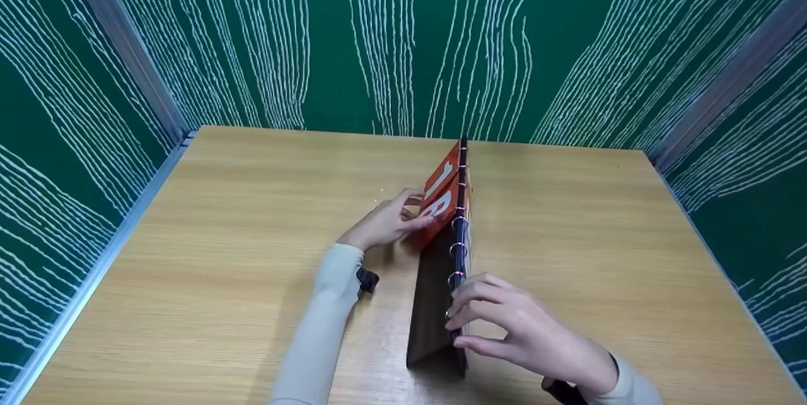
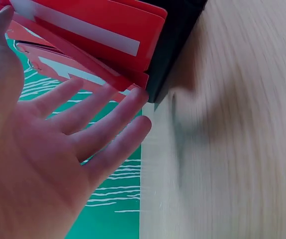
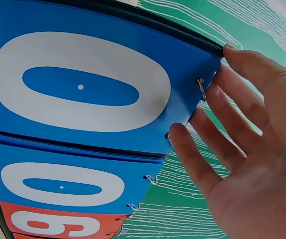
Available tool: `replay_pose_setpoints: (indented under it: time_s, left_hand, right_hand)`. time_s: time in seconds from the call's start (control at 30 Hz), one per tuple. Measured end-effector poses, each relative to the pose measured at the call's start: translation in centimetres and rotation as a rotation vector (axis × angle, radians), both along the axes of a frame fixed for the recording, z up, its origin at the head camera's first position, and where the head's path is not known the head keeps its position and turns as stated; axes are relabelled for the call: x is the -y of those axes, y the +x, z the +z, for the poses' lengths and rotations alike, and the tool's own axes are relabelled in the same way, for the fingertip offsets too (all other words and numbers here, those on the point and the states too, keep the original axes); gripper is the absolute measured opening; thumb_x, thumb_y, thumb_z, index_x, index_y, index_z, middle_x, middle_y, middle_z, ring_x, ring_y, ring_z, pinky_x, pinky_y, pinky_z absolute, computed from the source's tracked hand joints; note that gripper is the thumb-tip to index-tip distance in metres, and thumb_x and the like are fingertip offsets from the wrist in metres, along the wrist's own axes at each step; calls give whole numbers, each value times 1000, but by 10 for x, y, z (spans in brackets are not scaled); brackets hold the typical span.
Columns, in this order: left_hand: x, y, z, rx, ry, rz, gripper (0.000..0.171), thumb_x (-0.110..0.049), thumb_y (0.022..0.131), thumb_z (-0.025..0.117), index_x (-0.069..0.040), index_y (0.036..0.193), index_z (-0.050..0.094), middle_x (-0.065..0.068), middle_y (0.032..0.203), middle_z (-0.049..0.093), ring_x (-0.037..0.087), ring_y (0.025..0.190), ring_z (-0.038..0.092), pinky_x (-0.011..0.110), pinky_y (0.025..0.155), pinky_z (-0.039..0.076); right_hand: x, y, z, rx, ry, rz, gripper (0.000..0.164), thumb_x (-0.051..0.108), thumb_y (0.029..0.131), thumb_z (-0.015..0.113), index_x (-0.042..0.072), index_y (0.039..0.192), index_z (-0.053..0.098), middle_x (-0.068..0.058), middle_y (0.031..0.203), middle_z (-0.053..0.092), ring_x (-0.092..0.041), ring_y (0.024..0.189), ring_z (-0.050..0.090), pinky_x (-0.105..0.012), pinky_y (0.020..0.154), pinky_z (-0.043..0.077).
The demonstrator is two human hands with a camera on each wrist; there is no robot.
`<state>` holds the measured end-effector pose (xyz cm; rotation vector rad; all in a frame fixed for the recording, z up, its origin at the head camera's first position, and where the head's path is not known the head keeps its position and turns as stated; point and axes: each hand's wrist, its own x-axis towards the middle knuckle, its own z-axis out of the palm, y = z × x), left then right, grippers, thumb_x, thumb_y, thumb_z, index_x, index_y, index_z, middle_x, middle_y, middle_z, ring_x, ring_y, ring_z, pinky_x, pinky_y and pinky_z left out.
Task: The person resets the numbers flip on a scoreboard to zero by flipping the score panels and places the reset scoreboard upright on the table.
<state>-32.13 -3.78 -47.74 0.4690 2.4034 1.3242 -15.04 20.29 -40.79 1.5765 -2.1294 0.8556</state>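
The black flip scoreboard (image 1: pixel 432 304) stands like a tent on the wooden table (image 1: pixel 220 234), its ringed ridge running away from me, and both my hands are at it. On its left side, toward the far end, my left hand (image 1: pixel 388 222) has its thumb and fingertips at the red cards (image 1: pixel 449 187), which bear white figures; my fingers there are extended rather than clenched. At the scoreboard's near end my right hand (image 1: pixel 523 323) is spread loosely over the ridge beside the metal rings (image 3: pixel 201 89), grip relaxed, the thumb at the corner and one fingertip at the edge of a large blue card (image 3: pixel 100 90) with a white zero. Farther along the scoreboard's right face comes a smaller blue card (image 3: pixel 78 188), also a zero. Beyond the scoreboard rises a green wall (image 1: pixel 328 77) streaked with wavy white lines.
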Motion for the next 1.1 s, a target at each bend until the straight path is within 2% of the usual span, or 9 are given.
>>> replay_pose_setpoints:
  time_s: [0.17, 0.3, 0.47, 0.67, 0.8, 0.97, 1.1]
  left_hand:
    - [0, 0, 2, -2, 33, 5, 93, -69, 84, 68, -25, 157, 30, 5, 159, 42, 27, 132, 57, 51, 111, 49]
    - [0, 1, 2, 31, 35, 17, 93, -68, 83, 69, -27, 156, 30, 5, 156, 45, 24, 127, 59, 51, 110, 50]
    - [1, 1, 2, 55, 25, 15, 95, -69, 82, 70, -28, 156, 29, 3, 158, 42, 25, 134, 53, 52, 113, 47]
    - [3, 0, 2, 35, 27, 9, 91, -70, 84, 68, -24, 155, 33, 6, 153, 52, 25, 140, 51, 52, 117, 43]
    - [4, 0, 2, 22, -7, 33, 86, -69, 87, 64, -23, 153, 36, 7, 148, 58, 25, 136, 56, 52, 117, 43]
    - [4, 1, 3, 26, -53, 77, 88, -72, 87, 62, -19, 153, 37, 8, 141, 63, 24, 128, 61, 50, 115, 45]
    - [4, 3, 5, 7, -102, 89, 84, -73, 88, 59, -15, 146, 44, 8, 125, 69, 22, 111, 64, 42, 102, 51]
  right_hand:
    - [0, 0, 1, -3, 0, -7, 26, 16, 82, 85, 19, 105, 73, 6, 109, 70, -16, 108, 62, -20, 103, 45]
    - [0, 1, 1, 18, 2, -15, 26, 16, 83, 85, 19, 105, 72, 5, 110, 70, -16, 109, 61, -19, 104, 44]
    - [0, 2, 0, 28, 11, -28, 24, 17, 84, 84, 19, 105, 72, 5, 111, 69, -17, 110, 60, -18, 106, 42]
    - [1, 2, -1, 25, 7, -32, 23, 19, 85, 83, 20, 105, 71, 4, 111, 68, -15, 110, 59, -19, 102, 44]
    - [1, 2, -1, 23, 5, -32, 24, 19, 85, 83, 20, 105, 71, 4, 111, 68, -16, 110, 59, -20, 102, 44]
    - [0, 3, -3, 47, 13, -35, 22, 18, 86, 82, 20, 105, 70, 4, 113, 66, -16, 112, 57, -17, 105, 41]
    - [0, 4, -3, 60, 16, -38, 24, 17, 85, 83, 20, 106, 70, 4, 113, 65, -16, 113, 56, -15, 107, 40]
